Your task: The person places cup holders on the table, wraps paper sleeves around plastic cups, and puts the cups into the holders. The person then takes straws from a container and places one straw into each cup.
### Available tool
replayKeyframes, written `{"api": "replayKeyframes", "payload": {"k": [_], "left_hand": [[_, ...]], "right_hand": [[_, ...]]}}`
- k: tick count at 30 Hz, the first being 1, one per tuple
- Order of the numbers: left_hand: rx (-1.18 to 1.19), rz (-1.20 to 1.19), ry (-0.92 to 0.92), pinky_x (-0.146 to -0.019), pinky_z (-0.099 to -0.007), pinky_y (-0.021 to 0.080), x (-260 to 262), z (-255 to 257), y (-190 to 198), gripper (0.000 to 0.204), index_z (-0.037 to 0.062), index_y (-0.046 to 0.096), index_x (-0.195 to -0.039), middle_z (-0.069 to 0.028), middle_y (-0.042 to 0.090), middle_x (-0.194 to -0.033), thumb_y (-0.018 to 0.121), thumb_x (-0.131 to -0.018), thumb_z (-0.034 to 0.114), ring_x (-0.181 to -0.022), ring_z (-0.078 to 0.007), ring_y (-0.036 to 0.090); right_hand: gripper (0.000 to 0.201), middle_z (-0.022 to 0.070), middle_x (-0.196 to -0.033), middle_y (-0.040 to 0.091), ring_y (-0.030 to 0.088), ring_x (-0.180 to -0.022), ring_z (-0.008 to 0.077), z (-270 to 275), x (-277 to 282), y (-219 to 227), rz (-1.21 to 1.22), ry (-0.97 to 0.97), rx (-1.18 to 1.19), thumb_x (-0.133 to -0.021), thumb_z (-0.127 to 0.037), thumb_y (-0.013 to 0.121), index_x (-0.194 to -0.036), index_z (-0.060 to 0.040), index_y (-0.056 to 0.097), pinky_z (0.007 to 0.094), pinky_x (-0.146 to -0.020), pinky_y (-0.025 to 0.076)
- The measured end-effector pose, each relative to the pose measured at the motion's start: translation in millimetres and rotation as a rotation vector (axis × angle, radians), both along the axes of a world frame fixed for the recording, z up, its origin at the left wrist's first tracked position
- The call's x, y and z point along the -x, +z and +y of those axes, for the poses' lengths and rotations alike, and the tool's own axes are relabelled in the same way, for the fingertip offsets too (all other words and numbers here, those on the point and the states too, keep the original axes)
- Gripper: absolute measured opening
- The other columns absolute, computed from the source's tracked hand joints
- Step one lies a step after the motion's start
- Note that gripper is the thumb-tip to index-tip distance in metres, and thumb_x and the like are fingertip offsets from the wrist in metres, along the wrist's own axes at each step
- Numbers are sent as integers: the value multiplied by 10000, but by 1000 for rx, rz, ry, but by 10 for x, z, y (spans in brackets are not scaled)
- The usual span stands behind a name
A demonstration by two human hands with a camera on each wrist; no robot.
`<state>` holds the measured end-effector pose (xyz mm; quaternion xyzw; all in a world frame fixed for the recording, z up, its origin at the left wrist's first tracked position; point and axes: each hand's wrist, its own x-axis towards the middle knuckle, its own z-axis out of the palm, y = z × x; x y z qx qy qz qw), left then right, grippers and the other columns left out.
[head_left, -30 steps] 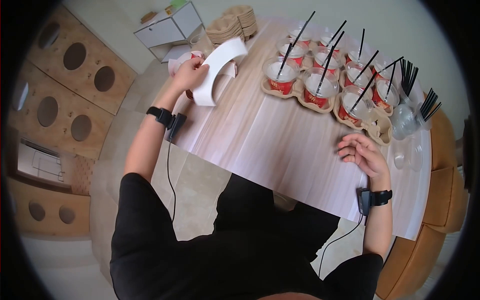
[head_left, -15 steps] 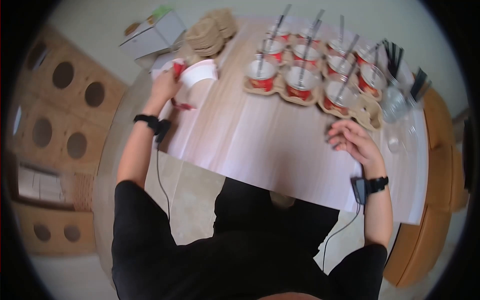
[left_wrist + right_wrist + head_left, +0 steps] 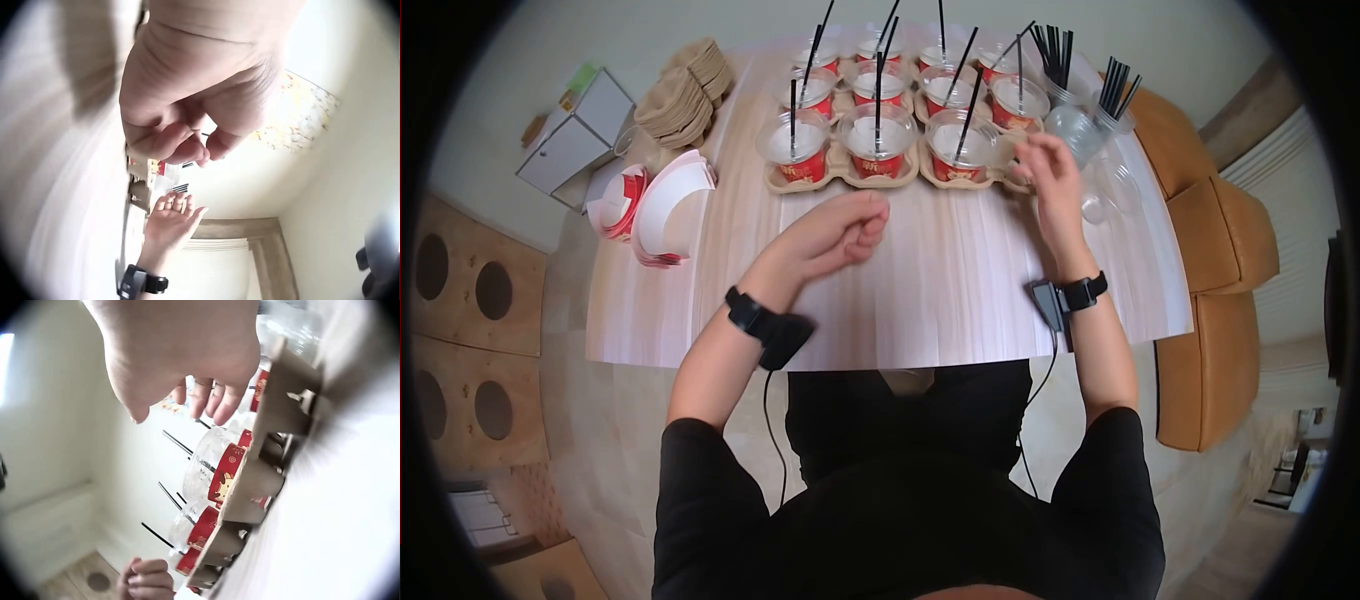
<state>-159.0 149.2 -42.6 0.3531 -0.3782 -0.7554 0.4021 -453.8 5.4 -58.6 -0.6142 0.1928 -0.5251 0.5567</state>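
My left hand (image 3: 837, 236) hovers over the front of the table with its fingers loosely curled and nothing visible in them. Close to the right end of a pulp cup carrier (image 3: 880, 183), my right hand (image 3: 1052, 185) is raised with relaxed, slightly bent fingers, also holding nothing. Several clear cups with red sleeves, such as a front cup (image 3: 792, 165), stand in the carriers, each with a black straw (image 3: 879, 100). At the table's left lies a curved white paper strip (image 3: 668, 200) on a pile of similar pink-edged strips, beside red paper pieces (image 3: 618, 215).
Stacked pulp carriers (image 3: 675, 110) stand at the back left, near a white cabinet (image 3: 580, 130). At the right are containers of black straws (image 3: 1115, 90), clear plastic cups (image 3: 1072, 133) and clear lids (image 3: 1115, 190). A tan sofa (image 3: 1210, 230) borders the table's right side.
My left hand has let go of the curved white strip at the left pile and moved right, to before the cups. The head view has swung left; my right hand stays near the carrier.
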Motion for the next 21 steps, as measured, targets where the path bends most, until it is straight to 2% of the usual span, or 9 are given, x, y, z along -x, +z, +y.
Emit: {"api": "replayKeyframes", "payload": {"k": [1,2,4,6,7,8,11,14,21], "left_hand": [[-106,175,-8,-504,-191,325,31,-104,-67,161,76,532,-868,41,473,-712,493,-966,197,-591,-54,409],[-211,348,-16,-502,-189,319,62,-167,-132,175,73,529,-884,38,462,-708,467,-981,205,-586,-58,399],[-209,394,-38,-513,-190,326,118,-215,-244,156,75,534,-920,31,477,-728,466,-979,203,-604,-61,417],[-209,441,-51,-525,-190,334,134,-230,-323,145,77,538,-955,23,492,-748,466,-976,201,-621,-64,435],[-100,285,-50,-550,-197,348,151,-187,-320,149,74,537,-1016,13,510,-783,469,-973,199,-655,-69,456],[8,128,-48,-574,-204,363,164,-145,-317,177,71,535,-1076,3,529,-818,471,-970,197,-690,-74,478],[41,51,-40,-629,-217,385,208,-99,-258,248,64,516,-1175,-11,560,-891,472,-966,192,-770,-80,504],[46,-9,-54,-669,-225,393,244,-85,-248,269,60,513,-1198,-21,574,-919,472,-965,189,-803,-80,512],[44,-24,-49,-676,-234,401,250,-134,-300,266,60,515,-1192,-22,572,-920,475,-962,188,-809,-94,513]], "right_hand": [[500,142,-1197,570,564,-1108,209,95,-113,164,205,-230,155,-856,-198,688,-1268,-17,472,328,-933,460],[500,142,-1197,570,564,-1108,209,148,-174,267,215,-241,155,-856,-198,688,-1268,-17,472,328,-933,460],[755,175,-1331,495,464,-1257,248,202,-273,412,510,-247,326,-739,-217,797,-1356,-22,409,362,-1027,388],[815,180,-1347,485,454,-1271,260,197,-363,464,615,-218,365,-709,-226,817,-1371,-17,391,359,-1037,378],[874,184,-1362,476,444,-1284,271,173,-395,472,712,-180,403,-679,-235,838,-1386,-12,374,356,-1047,368],[846,169,-1342,500,462,-1266,263,115,-416,402,725,-168,409,-668,-215,843,-1361,-9,405,343,-1048,366],[805,157,-1308,533,485,-1243,250,94,-486,278,757,-209,386,-662,-205,846,-1331,-10,444,343,-1044,373],[732,142,-1261,569,504,-1225,233,19,-532,143,639,-222,339,-666,-183,839,-1284,-13,485,340,-1036,379],[678,134,-1199,592,536,-1165,223,6,-500,125,582,-311,278,-670,-191,836,-1242,-27,511,332,-1002,402]]}}
